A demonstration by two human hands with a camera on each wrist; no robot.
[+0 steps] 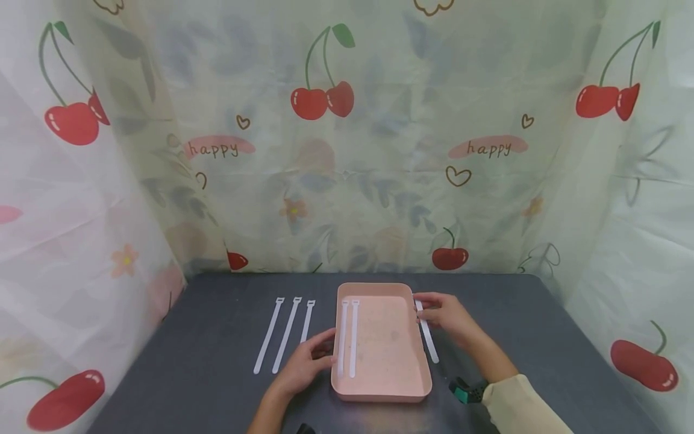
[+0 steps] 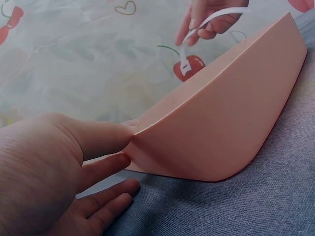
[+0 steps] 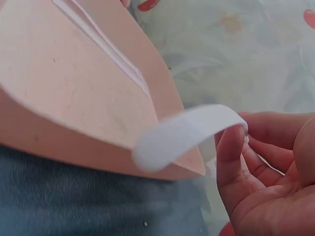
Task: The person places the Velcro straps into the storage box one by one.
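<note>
A shallow pink tray (image 1: 390, 349) lies on the dark table, longer from front to back. At its left wall my left hand (image 1: 303, 364) pinches the rim, with a fingertip over the edge and other fingers outside, as the left wrist view shows. My right hand (image 1: 447, 313) pinches a white cable strap (image 1: 429, 342) near its slotted head, beside the tray's right wall. In the right wrist view the strap's free end (image 3: 170, 142) arches toward the tray. Two more white straps (image 1: 354, 340) lie side by side along the tray's left inside.
Three white straps (image 1: 268, 337) lie in a row on the dark table (image 1: 217, 361) left of the tray, the nearest partly behind my left hand. A cherry-printed curtain (image 1: 379, 181) encloses the table's back and sides. A black-and-green device (image 1: 466, 392) sits at the right wrist.
</note>
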